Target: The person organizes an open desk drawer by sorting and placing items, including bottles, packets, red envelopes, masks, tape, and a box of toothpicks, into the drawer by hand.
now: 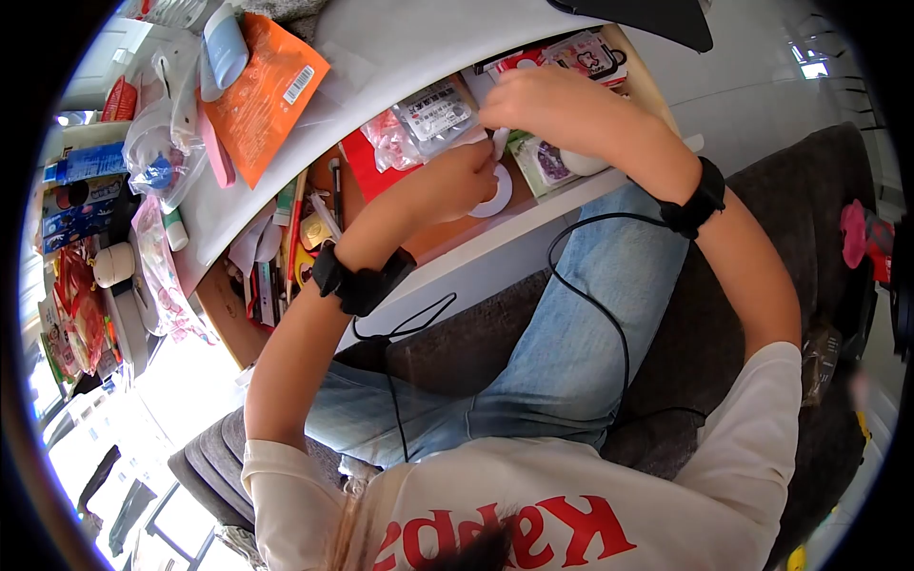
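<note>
Both hands are over an open drawer (447, 249) of small goods. My left hand (459, 181) has its fingers drawn together beside a white ring (500, 193), which looks like a tape roll; whether it touches the ring is unclear. My right hand (524, 103) is curled, fingertips pointing down near a small white piece (500, 143) between the hands. What either hand pinches is hidden. Left of them lie a clear package with a printed label (436, 116) and a pink-white plastic bag (388, 141). A green and purple packet (540, 164) lies below my right hand.
The drawer's left end holds pens (297, 224) and yellow-handled scissors (307, 262). On the white tabletop (367, 48) are an orange pouch (262, 105), a light blue tube (226, 48) and plastic bags. A black cable (609, 324) runs from my right wristband across my jeans.
</note>
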Tool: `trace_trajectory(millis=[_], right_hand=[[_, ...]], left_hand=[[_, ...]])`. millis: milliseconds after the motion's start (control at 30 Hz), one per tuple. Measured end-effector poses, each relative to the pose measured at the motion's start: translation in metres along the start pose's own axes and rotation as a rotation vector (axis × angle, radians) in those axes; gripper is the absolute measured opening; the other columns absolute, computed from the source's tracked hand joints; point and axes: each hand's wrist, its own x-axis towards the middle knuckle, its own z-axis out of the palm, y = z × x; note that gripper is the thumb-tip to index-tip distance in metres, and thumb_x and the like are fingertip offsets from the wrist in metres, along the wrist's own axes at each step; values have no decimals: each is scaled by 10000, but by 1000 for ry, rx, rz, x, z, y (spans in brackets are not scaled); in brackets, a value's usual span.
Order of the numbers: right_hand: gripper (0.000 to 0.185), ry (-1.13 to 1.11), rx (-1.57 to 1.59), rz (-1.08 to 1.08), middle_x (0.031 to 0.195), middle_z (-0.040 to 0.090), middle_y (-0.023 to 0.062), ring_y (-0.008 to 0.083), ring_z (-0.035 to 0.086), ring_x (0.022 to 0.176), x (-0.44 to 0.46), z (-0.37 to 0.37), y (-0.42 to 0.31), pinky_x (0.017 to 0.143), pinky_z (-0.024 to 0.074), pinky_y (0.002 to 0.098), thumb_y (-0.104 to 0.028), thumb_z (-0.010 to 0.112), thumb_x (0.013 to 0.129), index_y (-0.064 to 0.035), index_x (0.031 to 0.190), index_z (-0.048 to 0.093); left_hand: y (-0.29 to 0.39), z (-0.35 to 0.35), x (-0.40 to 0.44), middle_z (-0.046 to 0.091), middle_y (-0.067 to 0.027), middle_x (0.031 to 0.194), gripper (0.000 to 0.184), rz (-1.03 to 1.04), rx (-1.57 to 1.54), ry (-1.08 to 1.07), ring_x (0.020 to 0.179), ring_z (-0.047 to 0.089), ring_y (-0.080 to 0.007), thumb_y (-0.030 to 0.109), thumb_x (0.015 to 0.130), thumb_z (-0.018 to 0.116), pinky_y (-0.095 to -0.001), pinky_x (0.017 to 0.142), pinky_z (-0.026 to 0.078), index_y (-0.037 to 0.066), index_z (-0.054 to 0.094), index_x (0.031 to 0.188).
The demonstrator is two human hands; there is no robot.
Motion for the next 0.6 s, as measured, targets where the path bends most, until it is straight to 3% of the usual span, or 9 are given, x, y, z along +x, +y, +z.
trace_trajectory(millis=[167, 300, 400, 600], right_hand=[[167, -42, -88, 9, 809, 596, 45, 194, 588, 853, 0, 1, -6, 734, 502, 300, -66, 562, 699, -67, 860, 608], [169, -148, -140, 93, 810, 595, 74, 214, 605, 821, 4, 12, -13, 696, 510, 308, -80, 563, 698, -49, 857, 612], [171, -118, -162, 142, 806, 590, 97, 230, 614, 808, 5, 17, -26, 664, 516, 318, -91, 571, 691, -28, 845, 609], [151, -87, -129, 258, 830, 558, 104, 244, 623, 751, 7, 19, -32, 619, 521, 323, -75, 581, 683, -24, 825, 598]], left_hand=[[-1, -1, -7, 578, -110, 1043, 296, 21, -82, -25, 910, 558, -176, 141, 926, 413, -286, 822, 438, -21, 472, 1166], [1, -1, -8, 597, -115, 1023, 294, 52, -48, 18, 898, 578, -173, 127, 919, 398, -282, 812, 449, -21, 494, 1154], [1, 0, -2, 623, -178, 887, 261, -34, -370, 41, 783, 628, -232, 115, 818, 458, -313, 684, 473, -67, 543, 986], [13, -7, 4, 647, -138, 955, 300, -151, -693, -1, 821, 649, -202, 47, 799, 428, -277, 697, 514, -89, 541, 1041]])
